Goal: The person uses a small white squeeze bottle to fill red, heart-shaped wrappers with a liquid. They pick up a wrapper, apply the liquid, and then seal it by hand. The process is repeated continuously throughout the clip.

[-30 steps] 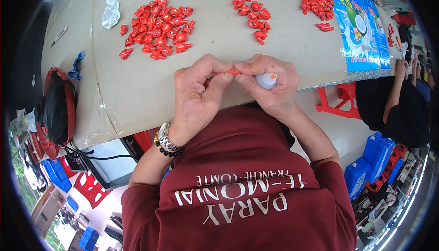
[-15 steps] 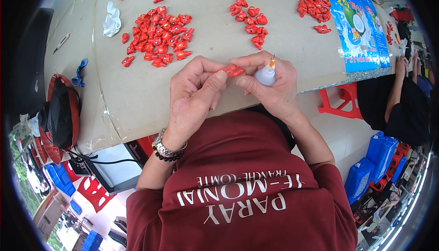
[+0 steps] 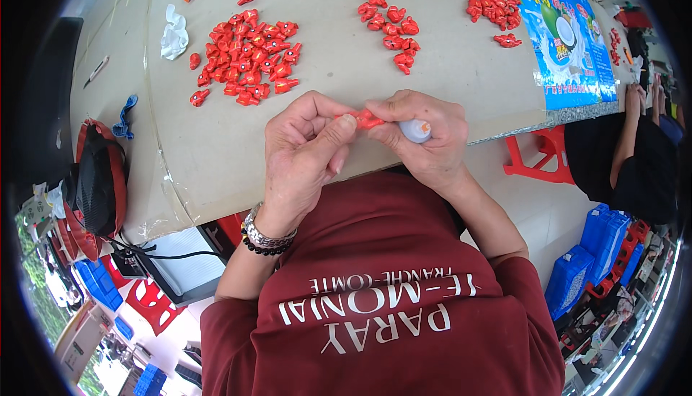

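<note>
Your left hand [image 3: 306,154] and right hand [image 3: 425,136] pinch small red plastic piece [image 3: 364,117] together, just over near edge of tan table [image 3: 331,71]. Right fingers also curl round small white bottle [image 3: 416,130], maybe glue. Big red pile [image 3: 245,53] sits farther back.

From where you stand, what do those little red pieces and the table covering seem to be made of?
The little red pieces look like moulded plastic: glossy, uniform red, all the same shape. The table covering seems to be plain cardboard or stiff paper: matte, beige, with a sheet edge showing. The white tube in the right hand looks like smooth plastic.
</note>
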